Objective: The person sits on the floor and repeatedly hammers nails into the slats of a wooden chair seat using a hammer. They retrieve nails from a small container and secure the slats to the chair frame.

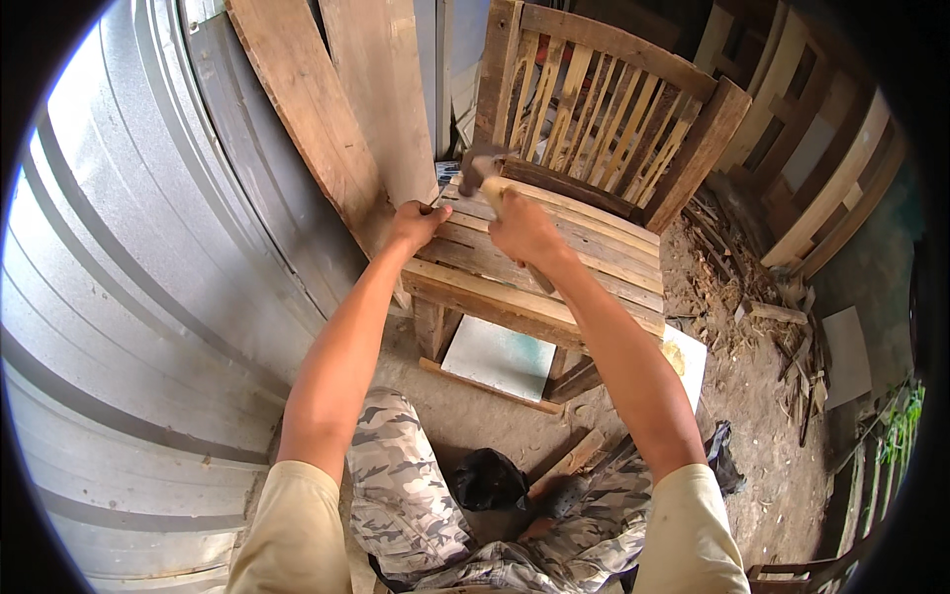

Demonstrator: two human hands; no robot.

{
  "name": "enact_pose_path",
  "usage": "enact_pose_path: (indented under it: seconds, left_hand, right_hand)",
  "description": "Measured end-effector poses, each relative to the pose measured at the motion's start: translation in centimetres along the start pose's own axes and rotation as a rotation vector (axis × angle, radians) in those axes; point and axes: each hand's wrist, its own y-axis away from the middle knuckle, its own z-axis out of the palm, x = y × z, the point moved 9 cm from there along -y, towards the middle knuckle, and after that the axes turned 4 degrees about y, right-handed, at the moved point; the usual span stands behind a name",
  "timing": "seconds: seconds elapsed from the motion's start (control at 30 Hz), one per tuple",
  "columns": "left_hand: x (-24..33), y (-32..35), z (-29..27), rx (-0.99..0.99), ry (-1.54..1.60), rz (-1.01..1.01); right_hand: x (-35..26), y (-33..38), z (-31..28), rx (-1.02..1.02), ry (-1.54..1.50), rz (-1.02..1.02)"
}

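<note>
A wooden chair with a slatted seat and a slatted back stands in front of me. My right hand is closed round the pale handle of a hammer, whose dark head is raised over the seat's back left part and smeared by motion. At the seat's left edge, beside the hammer head, my left hand has its thumb and fingers pinched together. Whatever lies between those fingertips is too small to make out.
Two long wooden boards lean at the left, by a corrugated metal wall. Wood scraps litter the ground on the right, below slatted wooden frames. A black plastic bag lies between my legs.
</note>
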Motion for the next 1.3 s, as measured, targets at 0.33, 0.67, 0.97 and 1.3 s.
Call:
enact_pose_path:
  seconds: [0.33,0.67,0.97,1.3]
  left_hand:
    - [10.2,7.0,1.0,0.383,-0.747,0.691]
    - [11.3,11.9,13.8,-0.384,-0.818,0.577]
    - [11.9,12.4,13.1,-0.359,-0.853,0.556]
    - [13.8,8.9,18.1,-0.337,-0.877,0.464]
  right_hand:
    - [6.0,14.0,-1.8,-0.081,-0.116,0.09]
    - [17.0,29.8,5.0,-0.486,-0.796,0.308]
    - [20.0,30.7,10.6,-0.557,-0.622,0.397]
    - [23.3,32.7,13.9,-0.533,-0.437,0.461]
